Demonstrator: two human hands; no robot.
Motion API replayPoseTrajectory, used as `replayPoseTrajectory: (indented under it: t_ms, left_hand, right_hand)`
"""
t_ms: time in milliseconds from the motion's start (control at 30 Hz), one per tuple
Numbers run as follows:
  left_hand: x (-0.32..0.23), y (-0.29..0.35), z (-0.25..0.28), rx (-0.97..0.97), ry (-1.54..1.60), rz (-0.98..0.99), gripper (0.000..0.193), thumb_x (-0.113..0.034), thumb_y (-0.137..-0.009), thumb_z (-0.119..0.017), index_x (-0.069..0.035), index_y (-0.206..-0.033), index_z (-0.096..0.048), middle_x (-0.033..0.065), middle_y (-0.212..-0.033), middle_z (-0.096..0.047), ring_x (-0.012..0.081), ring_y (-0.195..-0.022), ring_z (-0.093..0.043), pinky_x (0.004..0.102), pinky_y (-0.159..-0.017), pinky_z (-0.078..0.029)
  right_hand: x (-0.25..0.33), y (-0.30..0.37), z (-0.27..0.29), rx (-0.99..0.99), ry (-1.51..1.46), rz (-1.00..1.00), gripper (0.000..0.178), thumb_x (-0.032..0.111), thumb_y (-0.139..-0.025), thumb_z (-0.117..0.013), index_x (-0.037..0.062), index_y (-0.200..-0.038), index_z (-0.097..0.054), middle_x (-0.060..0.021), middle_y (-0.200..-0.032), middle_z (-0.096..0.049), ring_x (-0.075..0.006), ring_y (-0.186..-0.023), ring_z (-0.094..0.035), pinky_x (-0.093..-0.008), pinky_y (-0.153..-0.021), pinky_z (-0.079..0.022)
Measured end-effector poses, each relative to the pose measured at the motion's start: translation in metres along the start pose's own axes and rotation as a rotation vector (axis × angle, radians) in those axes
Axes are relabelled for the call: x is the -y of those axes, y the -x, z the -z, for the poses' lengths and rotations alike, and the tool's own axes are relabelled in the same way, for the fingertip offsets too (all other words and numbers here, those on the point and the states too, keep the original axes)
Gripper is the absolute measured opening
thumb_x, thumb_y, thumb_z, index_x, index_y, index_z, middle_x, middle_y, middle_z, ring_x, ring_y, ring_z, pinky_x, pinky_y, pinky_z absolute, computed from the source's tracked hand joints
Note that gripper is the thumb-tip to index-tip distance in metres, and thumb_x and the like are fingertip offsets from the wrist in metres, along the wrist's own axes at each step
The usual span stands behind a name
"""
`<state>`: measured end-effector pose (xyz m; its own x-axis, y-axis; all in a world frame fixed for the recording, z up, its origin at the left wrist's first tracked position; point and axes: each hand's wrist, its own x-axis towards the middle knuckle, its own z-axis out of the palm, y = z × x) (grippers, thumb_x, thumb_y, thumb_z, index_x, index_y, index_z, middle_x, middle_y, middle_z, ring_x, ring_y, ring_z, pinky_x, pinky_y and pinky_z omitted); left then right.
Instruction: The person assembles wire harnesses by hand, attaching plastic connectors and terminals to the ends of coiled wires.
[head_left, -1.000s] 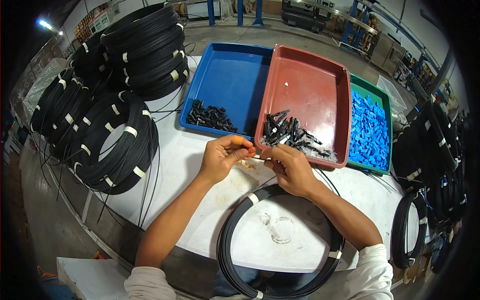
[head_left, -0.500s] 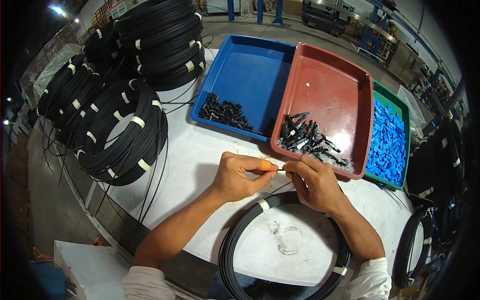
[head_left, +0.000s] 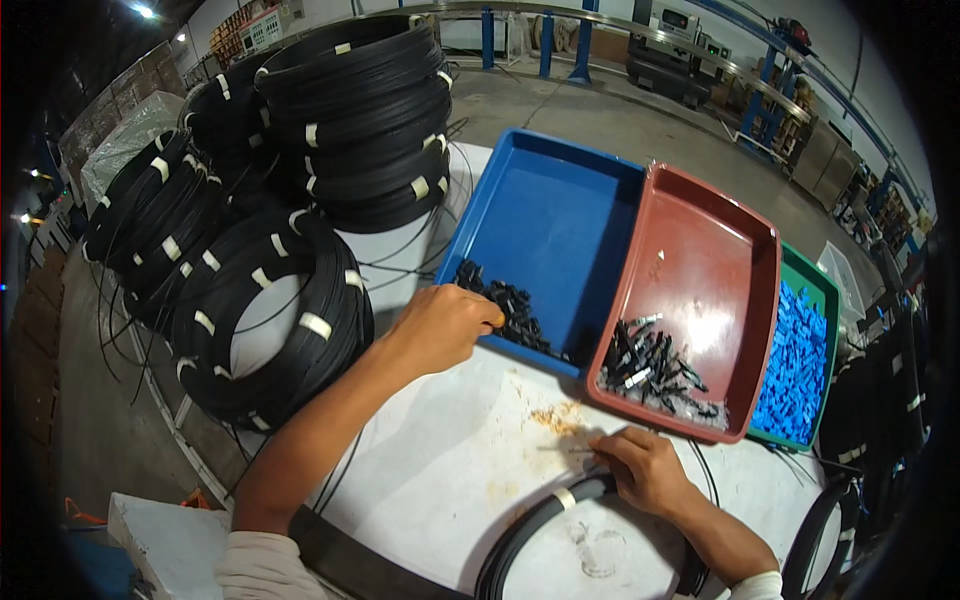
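Left hand (head_left: 445,325) reaches over the near edge of the blue tray (head_left: 560,230), fingertips bent at the small black pieces (head_left: 515,310); from here I can't tell if they grip one. Right hand (head_left: 645,472) pinches the thin cable (head_left: 570,449) near its end, tip poking out leftward over the white table (head_left: 430,440). Black coil (head_left: 512,540) just below, pale tape (head_left: 565,497) round it. Cable looks springy, fairly stiff, light at the tip; coil likely heavier. Best hold: close behind the tip. Pieces look light, hard, maybe slick; pinch one by its sides.
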<state>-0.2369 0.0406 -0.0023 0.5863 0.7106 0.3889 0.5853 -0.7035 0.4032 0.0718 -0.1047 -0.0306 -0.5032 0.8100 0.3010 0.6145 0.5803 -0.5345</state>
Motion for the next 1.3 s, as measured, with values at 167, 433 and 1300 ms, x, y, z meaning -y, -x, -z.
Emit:
replayPoseTrajectory:
  t_ms: [167,433,1300]
  left_hand:
    - [0.031,-0.013,0.011,-0.08,-0.638,-0.121,0.033,0.005,-0.071,-0.068,-0.006,-0.102,-0.073,0.0104,-0.111,-0.073,0.0247,-0.11,-0.066,0.0366,-0.096,-0.048]
    - [0.025,-0.05,-0.03,0.022,-0.444,-0.134,0.031,0.005,-0.074,-0.064,-0.007,-0.101,-0.073,0.0051,-0.105,-0.072,0.0222,-0.104,-0.066,0.0352,-0.091,-0.049]
    - [0.02,-0.047,-0.028,-0.294,0.193,0.015,0.032,0.012,-0.077,-0.069,-0.002,-0.105,-0.065,0.0125,-0.095,-0.073,0.0245,-0.089,-0.07,0.0352,-0.078,-0.055]
  right_hand:
    - [-0.001,-0.004,0.002,0.017,0.092,0.051,0.022,0.003,-0.076,-0.076,0.0046,-0.096,-0.067,-0.0086,-0.072,-0.057,-0.0287,-0.061,-0.059,-0.0405,-0.053,-0.047]
    - [-0.006,-0.011,0.002,0.016,0.058,0.104,0.027,0.002,-0.072,-0.076,0.0043,-0.097,-0.067,-0.008,-0.075,-0.059,-0.0277,-0.065,-0.061,-0.0397,-0.059,-0.049]
    - [0.004,0.031,0.013,-0.141,0.07,-0.333,0.013,-0.002,-0.08,-0.067,0.0008,-0.093,-0.068,-0.0151,-0.081,-0.065,-0.0355,-0.073,-0.067,-0.0424,-0.065,-0.053]
